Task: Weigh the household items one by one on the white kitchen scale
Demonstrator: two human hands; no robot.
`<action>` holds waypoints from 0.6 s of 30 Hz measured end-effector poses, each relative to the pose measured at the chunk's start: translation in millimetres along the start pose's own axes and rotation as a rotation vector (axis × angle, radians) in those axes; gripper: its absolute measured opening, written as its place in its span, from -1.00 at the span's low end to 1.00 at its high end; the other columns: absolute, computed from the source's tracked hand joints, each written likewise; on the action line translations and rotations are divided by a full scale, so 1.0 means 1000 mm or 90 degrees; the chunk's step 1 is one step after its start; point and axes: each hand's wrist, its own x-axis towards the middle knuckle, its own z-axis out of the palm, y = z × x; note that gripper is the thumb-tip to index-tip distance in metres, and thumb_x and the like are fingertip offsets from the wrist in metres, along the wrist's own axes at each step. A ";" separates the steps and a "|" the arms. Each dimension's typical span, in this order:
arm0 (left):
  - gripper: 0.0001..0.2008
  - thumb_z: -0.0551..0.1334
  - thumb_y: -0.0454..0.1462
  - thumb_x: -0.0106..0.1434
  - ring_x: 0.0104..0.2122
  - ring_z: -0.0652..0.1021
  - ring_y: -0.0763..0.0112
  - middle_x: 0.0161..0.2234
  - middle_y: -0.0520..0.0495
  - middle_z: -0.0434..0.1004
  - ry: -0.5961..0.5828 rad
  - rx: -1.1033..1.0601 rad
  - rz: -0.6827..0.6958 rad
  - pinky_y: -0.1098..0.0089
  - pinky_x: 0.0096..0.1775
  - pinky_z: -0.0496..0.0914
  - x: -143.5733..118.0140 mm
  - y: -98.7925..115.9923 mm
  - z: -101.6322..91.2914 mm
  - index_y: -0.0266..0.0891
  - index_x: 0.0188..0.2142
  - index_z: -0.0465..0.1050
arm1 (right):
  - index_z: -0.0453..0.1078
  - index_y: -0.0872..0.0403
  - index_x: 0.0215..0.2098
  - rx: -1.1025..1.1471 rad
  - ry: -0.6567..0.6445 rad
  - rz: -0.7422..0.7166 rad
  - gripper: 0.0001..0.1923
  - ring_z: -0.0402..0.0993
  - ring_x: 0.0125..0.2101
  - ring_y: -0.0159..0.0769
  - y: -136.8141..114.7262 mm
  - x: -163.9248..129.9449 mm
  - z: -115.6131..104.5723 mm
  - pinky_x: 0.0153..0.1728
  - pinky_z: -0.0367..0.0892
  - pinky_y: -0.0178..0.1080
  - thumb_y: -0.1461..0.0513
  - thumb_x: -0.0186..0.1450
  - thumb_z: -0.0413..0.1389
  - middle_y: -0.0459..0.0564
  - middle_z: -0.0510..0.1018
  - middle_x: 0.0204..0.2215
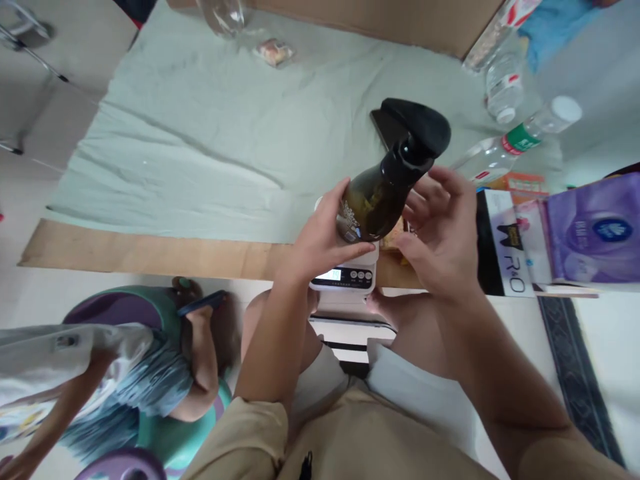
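Observation:
My left hand (320, 237) grips the lower body of a dark spray bottle (380, 193) with a black trigger head, which stands on a small white digital scale (350, 275) at the near table edge. My right hand (440, 230) hovers just right of the bottle with its fingers spread, close to the bottle's neck and holding nothing. The scale's display is lit but unreadable.
The table wears a pale green cloth (200, 140). Clear plastic bottles (505, 83) lie at the far right; a purple tissue pack (595, 233) and a black-and-white box (505, 247) sit right. A small wrapped item (274, 51) lies far back. Another person (125, 373) sits low at left.

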 end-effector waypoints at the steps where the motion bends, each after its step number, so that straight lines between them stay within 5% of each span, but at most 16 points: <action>1: 0.10 0.50 0.22 0.17 0.44 0.38 -0.20 0.45 -0.34 0.28 0.006 -0.003 -0.001 -0.17 0.42 0.35 0.000 0.000 0.001 -0.02 0.51 0.03 | 0.10 -0.30 0.33 -0.009 -0.019 0.003 -0.28 0.45 0.39 -0.05 -0.011 0.007 -0.001 0.40 0.45 0.17 -0.04 0.33 0.32 0.00 0.41 0.40; 7: 0.07 0.50 0.21 0.17 0.40 0.42 -0.19 0.42 -0.31 0.34 0.047 -0.002 0.018 -0.17 0.37 0.40 0.000 0.001 0.010 0.01 0.50 0.06 | 0.39 -0.10 0.16 -0.187 -0.133 0.065 -0.39 0.65 0.12 -0.06 -0.043 0.051 -0.015 0.09 0.67 0.07 -0.02 0.21 0.40 -0.03 0.65 0.10; 12: 0.12 0.49 0.30 0.11 0.40 0.43 -0.21 0.42 -0.36 0.35 0.075 0.010 0.013 -0.15 0.35 0.41 0.001 0.000 0.014 -0.07 0.47 0.11 | 0.54 0.01 -0.05 -0.323 -0.155 0.146 -0.50 0.67 -0.19 -0.06 -0.044 0.067 -0.015 0.04 0.63 0.24 -0.03 0.14 0.44 -0.02 0.69 -0.22; 18: 0.20 0.48 0.37 0.03 0.40 0.42 -0.25 0.40 -0.40 0.37 0.095 0.010 -0.001 -0.15 0.35 0.40 0.004 -0.005 0.014 -0.11 0.46 0.12 | 0.55 0.06 -0.05 -0.288 -0.171 0.106 -0.55 0.63 -0.20 -0.13 -0.042 0.070 -0.006 0.07 0.62 0.20 0.01 0.19 0.42 -0.04 0.67 -0.24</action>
